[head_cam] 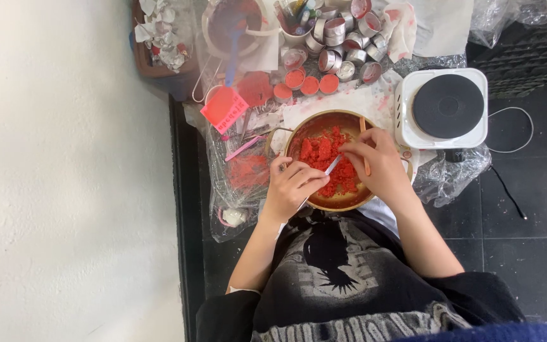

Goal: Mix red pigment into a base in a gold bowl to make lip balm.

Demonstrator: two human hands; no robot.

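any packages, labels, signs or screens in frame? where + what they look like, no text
No screens or signs.
Card: upper left of the bowl, beside the blue-handled tool; a tilted flat rectangle, salmon-pink with small pale markings, possibly a label.
Clear plastic wrap: crumpled below the white hotplate, right of the bowl; transparent.
Clear plastic bag: top right, crumpled, transparent; contents cannot be told.

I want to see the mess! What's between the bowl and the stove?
In the head view, a thin orange stick leans at the bowl's right rim, then crumpled plastic sheet before the stove.
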